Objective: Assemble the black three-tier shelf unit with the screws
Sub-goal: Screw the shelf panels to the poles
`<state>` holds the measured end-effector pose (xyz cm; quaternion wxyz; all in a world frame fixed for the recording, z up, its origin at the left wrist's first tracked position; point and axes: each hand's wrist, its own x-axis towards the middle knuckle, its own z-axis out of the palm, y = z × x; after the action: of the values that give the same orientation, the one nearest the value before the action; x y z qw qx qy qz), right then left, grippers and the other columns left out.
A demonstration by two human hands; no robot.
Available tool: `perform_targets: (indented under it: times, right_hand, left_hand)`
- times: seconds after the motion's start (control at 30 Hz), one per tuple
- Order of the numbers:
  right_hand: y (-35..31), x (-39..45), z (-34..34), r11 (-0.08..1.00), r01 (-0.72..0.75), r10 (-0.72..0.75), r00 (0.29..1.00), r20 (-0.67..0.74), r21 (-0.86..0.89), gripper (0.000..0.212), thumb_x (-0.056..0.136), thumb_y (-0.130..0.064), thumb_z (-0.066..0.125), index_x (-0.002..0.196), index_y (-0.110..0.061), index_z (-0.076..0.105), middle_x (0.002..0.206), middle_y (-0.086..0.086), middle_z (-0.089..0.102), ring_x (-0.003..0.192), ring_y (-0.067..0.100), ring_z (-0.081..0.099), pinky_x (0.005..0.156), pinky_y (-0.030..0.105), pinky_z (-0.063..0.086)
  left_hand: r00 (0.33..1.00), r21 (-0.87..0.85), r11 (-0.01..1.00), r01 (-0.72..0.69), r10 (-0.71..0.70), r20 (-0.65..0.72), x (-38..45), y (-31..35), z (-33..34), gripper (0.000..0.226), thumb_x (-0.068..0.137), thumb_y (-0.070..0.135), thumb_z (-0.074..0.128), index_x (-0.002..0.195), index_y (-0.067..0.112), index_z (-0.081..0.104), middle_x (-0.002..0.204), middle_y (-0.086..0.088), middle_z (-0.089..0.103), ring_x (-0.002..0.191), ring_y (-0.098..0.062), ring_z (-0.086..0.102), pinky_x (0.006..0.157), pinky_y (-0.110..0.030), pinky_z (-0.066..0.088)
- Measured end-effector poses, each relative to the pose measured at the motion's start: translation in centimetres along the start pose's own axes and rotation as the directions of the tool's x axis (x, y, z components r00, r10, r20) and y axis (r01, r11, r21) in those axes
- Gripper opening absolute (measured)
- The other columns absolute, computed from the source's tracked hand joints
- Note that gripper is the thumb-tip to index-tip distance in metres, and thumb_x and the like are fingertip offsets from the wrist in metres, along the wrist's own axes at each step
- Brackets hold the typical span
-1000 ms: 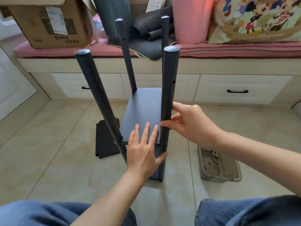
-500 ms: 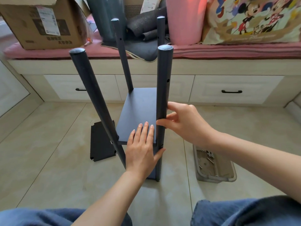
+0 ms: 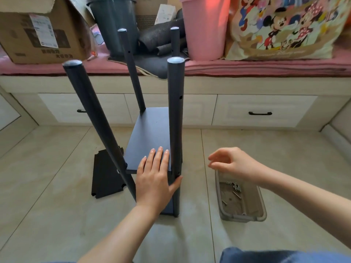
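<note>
The shelf unit [image 3: 152, 141] stands on the tiled floor [image 3: 47, 186] in front of you, four poles up, one shelf panel fitted low. Your left hand [image 3: 154, 179] lies flat on that panel, fingers straight, thumb against the near right pole [image 3: 175, 120]. Your right hand [image 3: 230, 163] hovers above the clear tray [image 3: 261, 211] of screws [image 3: 234, 186], fingers loosely curled, holding nothing. Judgement: rigid, light, top-heavy frame, likely to wobble; near left pole [image 3: 95, 118] leans. Steady it low at the panel. A spare black panel [image 3: 106, 179] lies flat to the left, well clear of your reach; tray sits just beside the unit
</note>
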<state>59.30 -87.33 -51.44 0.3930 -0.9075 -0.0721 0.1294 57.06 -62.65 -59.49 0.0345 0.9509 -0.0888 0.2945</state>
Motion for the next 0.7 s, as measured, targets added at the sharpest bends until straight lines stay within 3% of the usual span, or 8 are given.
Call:
perform_targets:
  times: [0.1,0.2,0.3,0.4,0.47,0.53,0.63,0.7]
  right_hand:
    - [5.5,0.2,0.8,0.989,-0.123,0.127,0.991,0.04,-0.085,0.012,0.088,-0.024,0.071,0.1,-0.025,0.07,0.103,-0.006,0.073,0.092,0.004,0.066,0.084,0.023,0.052]
    - [10.4,0.9,2.1,0.965,-0.234,0.241,0.969,0.049,-0.117,0.01,0.087,-0.021,0.071,0.095,-0.027,0.07,0.099,-0.005,0.074,0.092,0.01,0.067,0.086,0.029,0.053]
    - [14.6,2.2,3.6,0.933,-0.302,0.318,0.946,0.057,-0.195,0.008,0.088,-0.022,0.068,0.095,-0.026,0.07,0.103,-0.002,0.073,0.087,0.01,0.064,0.077,0.024,0.047]
    - [18.0,3.6,6.2,0.901,-0.349,0.384,0.918,0.099,-0.259,0.02,0.093,-0.025,0.065,0.108,-0.015,0.071,0.114,0.004,0.071,0.1,0.018,0.063,0.08,0.024,0.044]
    - [19.3,4.1,8.2,0.898,-0.363,0.402,0.906,0.13,-0.249,0.028,0.098,-0.031,0.058,0.115,-0.011,0.068,0.119,0.007,0.068,0.111,0.023,0.062,0.087,0.027,0.046]
    - [19.9,4.7,9.9,0.909,-0.374,0.402,0.903,0.151,-0.185,0.031,0.104,-0.035,0.044,0.107,-0.014,0.066,0.116,0.011,0.066,0.114,0.027,0.06,0.087,0.03,0.043]
    - [19.8,5.2,11.6,0.915,-0.398,0.403,0.906,0.131,-0.067,0.04,0.107,-0.041,0.028,0.092,-0.017,0.057,0.114,0.017,0.063,0.102,0.024,0.056,0.082,0.031,0.037]
    - [19.6,5.3,12.4,0.917,-0.398,0.396,0.91,0.123,-0.011,0.048,0.105,-0.048,0.025,0.097,-0.015,0.06,0.116,0.014,0.063,0.102,0.025,0.057,0.085,0.033,0.04]
  left_hand:
    - [1.0,-0.003,1.0,0.012,-0.013,-0.007,-0.1,0.0,0.5,0.073,0.084,0.056,0.066,0.137,0.007,0.059,0.145,-0.012,0.056,0.136,-0.031,0.05,0.113,-0.047,0.035]
    - [0.999,-0.01,1.0,0.006,-0.006,-0.042,-0.3,-0.1,1.1,0.07,0.085,0.058,0.053,0.134,0.008,0.062,0.142,-0.011,0.058,0.136,-0.031,0.051,0.113,-0.045,0.031]
    - [0.998,-0.004,1.0,0.013,-0.014,-0.063,-0.4,0.0,1.5,0.066,0.085,0.057,0.055,0.127,0.008,0.066,0.139,-0.009,0.06,0.134,-0.032,0.051,0.112,-0.046,0.033]
    - [0.996,-0.012,1.0,0.017,-0.018,-0.089,-0.4,0.1,1.7,0.06,0.084,0.055,0.06,0.121,0.009,0.07,0.136,-0.008,0.063,0.133,-0.031,0.053,0.11,-0.046,0.035]
    - [0.995,-0.019,1.0,0.018,-0.02,-0.099,-0.4,0.1,1.8,0.058,0.083,0.053,0.062,0.12,0.009,0.07,0.134,-0.007,0.064,0.132,-0.03,0.053,0.109,-0.045,0.035]
    - [0.993,-0.022,0.999,0.026,-0.029,-0.112,-0.3,0.2,1.8,0.057,0.081,0.052,0.064,0.118,0.009,0.071,0.133,-0.006,0.064,0.132,-0.03,0.053,0.109,-0.045,0.035]
    - [0.993,-0.03,0.999,0.041,-0.044,-0.113,-0.3,0.4,1.7,0.059,0.08,0.052,0.064,0.12,0.01,0.07,0.131,-0.006,0.065,0.132,-0.03,0.053,0.109,-0.045,0.035]
    - [0.994,-0.031,0.998,0.051,-0.054,-0.095,-0.3,0.5,1.7,0.06,0.08,0.053,0.064,0.123,0.01,0.069,0.132,-0.006,0.065,0.132,-0.03,0.052,0.109,-0.045,0.034]
